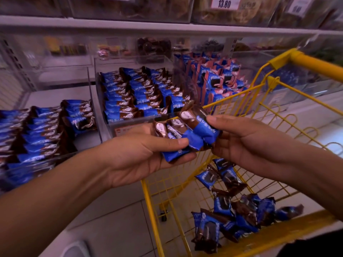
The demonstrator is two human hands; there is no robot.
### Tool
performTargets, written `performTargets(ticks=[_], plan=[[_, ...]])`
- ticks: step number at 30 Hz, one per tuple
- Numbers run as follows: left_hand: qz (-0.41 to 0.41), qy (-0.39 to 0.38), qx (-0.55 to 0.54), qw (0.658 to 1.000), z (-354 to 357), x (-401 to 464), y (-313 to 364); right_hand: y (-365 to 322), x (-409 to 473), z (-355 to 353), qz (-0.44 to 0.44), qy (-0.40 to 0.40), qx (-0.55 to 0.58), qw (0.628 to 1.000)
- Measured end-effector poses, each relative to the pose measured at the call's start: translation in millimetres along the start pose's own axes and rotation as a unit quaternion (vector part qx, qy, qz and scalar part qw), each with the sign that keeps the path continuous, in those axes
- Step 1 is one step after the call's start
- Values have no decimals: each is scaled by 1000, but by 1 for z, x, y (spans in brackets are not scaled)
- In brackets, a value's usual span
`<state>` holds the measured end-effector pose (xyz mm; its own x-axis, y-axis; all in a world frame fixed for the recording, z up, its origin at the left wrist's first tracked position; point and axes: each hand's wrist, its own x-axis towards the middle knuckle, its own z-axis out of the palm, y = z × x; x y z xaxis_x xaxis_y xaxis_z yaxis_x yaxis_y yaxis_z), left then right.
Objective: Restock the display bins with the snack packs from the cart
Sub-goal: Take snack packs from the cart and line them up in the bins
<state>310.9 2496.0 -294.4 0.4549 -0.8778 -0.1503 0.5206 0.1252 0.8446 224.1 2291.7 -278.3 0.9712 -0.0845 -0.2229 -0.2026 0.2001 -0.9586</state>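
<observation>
at frame centre, above the yellow cart [241, 101] front rim: three blue-and-brown snack packs [185, 130] held side by side. left hand [141, 154] gripping their lower ends, thumb clamped on top; right hand [246, 140] pinching the rightmost pack, thumb over it. loose packs [232, 210] lying in cart at 5 o'clock. filled display bins [137, 93] at 11 o'clock, more at 9 o'clock.

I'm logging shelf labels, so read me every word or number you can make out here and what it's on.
"13.80": price tag on the top shelf.
"奥利奥": blue snack packs in the middle display bin.
Second tag at upper right: too blurred.
Label on the bin front: too blurred.
</observation>
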Motion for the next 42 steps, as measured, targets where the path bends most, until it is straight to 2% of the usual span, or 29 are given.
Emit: performTargets(ticks=[3, 6, 8, 11, 19, 22, 24, 26, 28, 31, 37, 39, 42], plan=[[-4, 12, 9, 1000, -4, -1, 3, -2, -1, -3, -19, -23, -44, 999], [4, 41, 59, 997, -6, -3, 4, -2, -3, -4, -43, -4, -124, 991], [10, 46, 83, 995, -4, -4, 4, -1, -4, -3, -44, -2, -120, 992], [11, 54, 60, 997, -2, -3, 2, -1, -5, 6, -50, -8, -89, 995], [-12, -1, 59, 998, -3, -5, 5, 2, -8, 17, -123, 24, -150, 981], [-13, -6, 74, 997, -1, -10, 9, -1, -6, 14, -200, 26, -265, 943], [-17, -13, 99, 995, 0, -15, 13, -15, -5, 14, -229, -38, -313, 921], [-29, -18, 132, 991, 0, -25, 21, -37, -2, 20, -228, -146, -360, 893], [-46, -9, 167, 985, -2, -35, 31, -60, 4, 39, -214, -242, -450, 833], [-58, 43, 188, 980, -12, -53, 50, -85, 22, 86, -256, -302, -572, 718], [-30, 155, 140, 978, -47, -94, 91, -110, 70, 175, -295, -348, -643, 615], [2, 157, 120, 980, -63, -106, 103, -114, 90, 198, -309, -342, -650, 604], [46, 184, 46, 981, -93, -121, 122, -112, 120, 221, -312, -327, -626, 635]])
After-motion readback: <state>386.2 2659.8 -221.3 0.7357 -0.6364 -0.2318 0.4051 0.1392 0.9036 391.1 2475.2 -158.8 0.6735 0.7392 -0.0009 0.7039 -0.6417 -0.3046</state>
